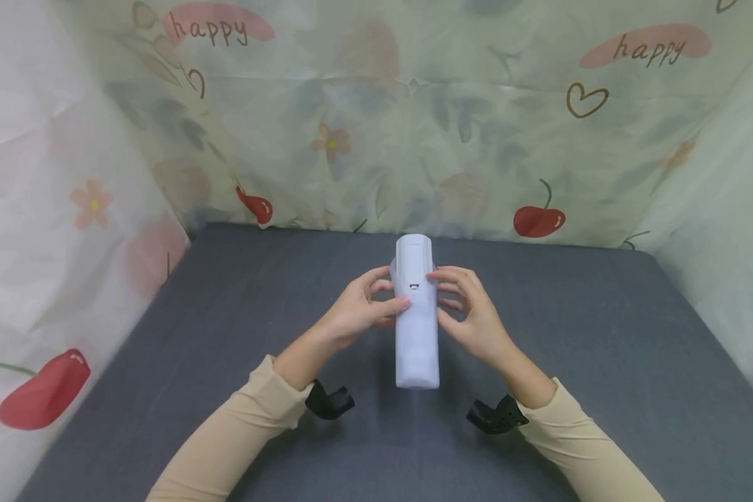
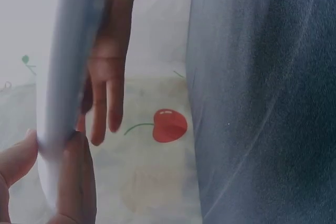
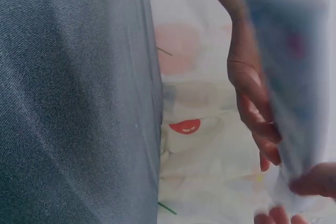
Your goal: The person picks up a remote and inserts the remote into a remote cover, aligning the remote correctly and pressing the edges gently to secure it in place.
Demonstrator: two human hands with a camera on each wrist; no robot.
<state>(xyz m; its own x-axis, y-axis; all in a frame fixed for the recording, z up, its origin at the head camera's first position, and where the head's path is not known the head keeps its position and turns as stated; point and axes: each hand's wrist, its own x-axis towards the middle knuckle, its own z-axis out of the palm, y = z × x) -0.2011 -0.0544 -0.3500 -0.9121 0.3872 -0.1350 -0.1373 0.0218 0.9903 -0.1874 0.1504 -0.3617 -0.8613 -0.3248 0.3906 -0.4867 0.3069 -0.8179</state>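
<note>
Printed fabric (image 1: 414, 160) backs the dark table (image 1: 163, 390). Above it, an elongated white case (image 1: 417, 341) is held: left hand (image 1: 360, 307) pinching, right hand (image 1: 477, 317), fingers relaxed, at its edge. Keep fingertips clear of the small recess (image 1: 414, 286).

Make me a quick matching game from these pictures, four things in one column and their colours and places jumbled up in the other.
Column one:
1. Long object
2. Tabletop
3. Right sleeve
4. Printed cherry

Column two:
A. Beige, around the forearm
B. Red, on the back cloth
C. White, between the left hand and the right hand
D. Dark grey, beneath both hands

Right pairs: 1-C, 2-D, 3-A, 4-B.
</note>
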